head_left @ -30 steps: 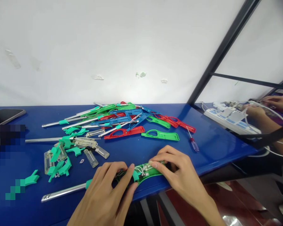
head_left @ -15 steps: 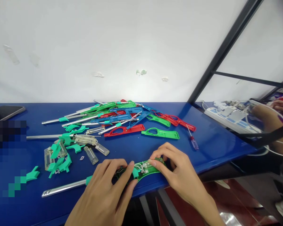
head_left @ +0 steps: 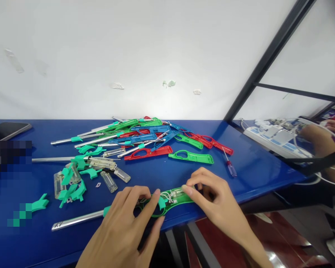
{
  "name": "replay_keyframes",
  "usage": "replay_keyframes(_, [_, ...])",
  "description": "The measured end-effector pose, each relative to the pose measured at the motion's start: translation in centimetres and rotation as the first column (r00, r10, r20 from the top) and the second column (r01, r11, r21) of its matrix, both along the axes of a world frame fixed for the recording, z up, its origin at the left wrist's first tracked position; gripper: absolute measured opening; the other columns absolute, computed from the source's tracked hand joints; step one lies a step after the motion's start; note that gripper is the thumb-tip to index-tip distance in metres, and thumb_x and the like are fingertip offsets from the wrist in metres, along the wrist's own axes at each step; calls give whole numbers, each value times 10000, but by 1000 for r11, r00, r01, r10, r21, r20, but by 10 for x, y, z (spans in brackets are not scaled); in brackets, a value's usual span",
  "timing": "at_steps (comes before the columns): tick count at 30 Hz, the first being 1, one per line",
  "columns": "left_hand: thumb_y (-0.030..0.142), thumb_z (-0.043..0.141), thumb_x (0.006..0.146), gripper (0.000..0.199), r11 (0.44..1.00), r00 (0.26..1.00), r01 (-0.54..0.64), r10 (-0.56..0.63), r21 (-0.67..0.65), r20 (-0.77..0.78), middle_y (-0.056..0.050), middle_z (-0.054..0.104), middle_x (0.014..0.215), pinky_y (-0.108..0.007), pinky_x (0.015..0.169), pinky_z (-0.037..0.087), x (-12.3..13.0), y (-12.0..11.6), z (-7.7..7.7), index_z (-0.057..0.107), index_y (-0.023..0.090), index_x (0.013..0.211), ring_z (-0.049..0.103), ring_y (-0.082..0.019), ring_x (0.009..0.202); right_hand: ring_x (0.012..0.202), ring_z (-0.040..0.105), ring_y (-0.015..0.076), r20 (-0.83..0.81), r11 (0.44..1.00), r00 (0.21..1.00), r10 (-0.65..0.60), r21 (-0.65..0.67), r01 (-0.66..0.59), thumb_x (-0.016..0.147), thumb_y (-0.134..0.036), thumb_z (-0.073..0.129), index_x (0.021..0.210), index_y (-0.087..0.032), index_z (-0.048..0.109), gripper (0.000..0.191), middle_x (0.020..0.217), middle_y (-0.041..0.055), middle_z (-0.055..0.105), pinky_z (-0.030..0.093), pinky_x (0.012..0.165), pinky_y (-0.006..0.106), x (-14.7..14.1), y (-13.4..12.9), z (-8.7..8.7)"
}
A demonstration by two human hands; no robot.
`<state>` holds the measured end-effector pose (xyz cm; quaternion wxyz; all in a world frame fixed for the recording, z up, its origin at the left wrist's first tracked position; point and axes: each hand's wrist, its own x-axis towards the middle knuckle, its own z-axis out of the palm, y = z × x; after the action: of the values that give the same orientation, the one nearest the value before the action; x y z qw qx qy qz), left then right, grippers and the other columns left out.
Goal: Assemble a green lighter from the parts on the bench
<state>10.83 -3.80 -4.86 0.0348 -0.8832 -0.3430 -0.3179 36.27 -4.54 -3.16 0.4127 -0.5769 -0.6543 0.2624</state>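
An opened green long-neck lighter [head_left: 170, 209] lies near the table's front edge, its metal tube [head_left: 78, 220] pointing left. My left hand [head_left: 123, 227] is closed around its middle, thumb and fingers on either side of the teal trigger [head_left: 162, 203]. Inside the shell, white wires [head_left: 167, 195] run beside a clear fuel tank [head_left: 178, 192]. My right hand [head_left: 217, 204] pinches the tank's right end at the handle part of the shell. Part of the shell is hidden under my left fingers.
Behind lies a pile of green, blue and red lighter shells [head_left: 194, 157] with metal tubes. Loose teal triggers [head_left: 78, 191] and clear tanks [head_left: 108, 181] are at left. A small screwdriver [head_left: 231, 168] rests at right. Beyond a black frame [head_left: 268, 63] are a power strip [head_left: 276, 141] and another person's arm [head_left: 321, 141].
My right fingertips have moved slightly right along the tank, baring more of it and of the shell. My left hand keeps its hold. The view has shifted a little.
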Motion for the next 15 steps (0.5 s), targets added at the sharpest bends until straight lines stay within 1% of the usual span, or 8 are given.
replay_keyframes(2, [171, 420, 1114, 347, 1000, 1000, 9, -9, -8, -7, -117, 721, 1097, -438, 834, 680, 0, 1, 3, 690, 161, 1331, 710, -277, 1006, 646, 503, 132, 14, 1000, 1000, -1, -17, 1, 1010, -425, 752, 854, -263, 776, 226, 907, -2, 673, 358, 564, 312, -1, 1, -1])
replay_keyframes(4, [167, 419, 1114, 340, 1000, 1000, 11, -11, -7, 5, -115, 733, 1103, -436, 832, 681, 0, 1, 5, 709, 173, 1293, 714, -278, 1013, 670, 527, 138, 18, 1000, 1000, -1, -29, 1, 1003, -415, 759, 835, -261, 770, 229, 882, -4, 667, 366, 575, 308, -2, 2, -1])
replay_keyframes(7, [164, 415, 1113, 344, 1000, 1000, 8, -8, -5, 18, -115, 739, 1073, -427, 796, 679, 0, 0, 7, 719, 166, 1276, 716, -274, 970, 745, 581, 155, 22, 1000, 1000, -6, -20, 6, 986, -361, 772, 888, -272, 768, 133, 859, -15, 651, 400, 627, 298, -3, 5, -1])
replay_keyframes(10, [166, 407, 1118, 361, 1000, 1000, 10, -10, 4, 7, -104, 733, 1001, -420, 764, 670, 0, 0, 6, 710, 145, 1314, 709, -264, 908, 746, 571, 154, 21, 1000, 1000, -2, -23, 2, 971, -316, 776, 935, -280, 751, 57, 831, -32, 620, 405, 652, 296, -3, 6, -1])
replay_keyframes(15, [157, 417, 1110, 368, 998, 1000, 17, -16, 56, -14, -95, 724, 948, -440, 797, 637, 4, 3, 5, 695, 106, 1346, 706, -273, 911, 758, 559, 153, 6, 997, 999, 36, -72, -36, 981, -311, 767, 899, -277, 731, 95, 820, -40, 617, 406, 671, 294, -3, 6, 1])
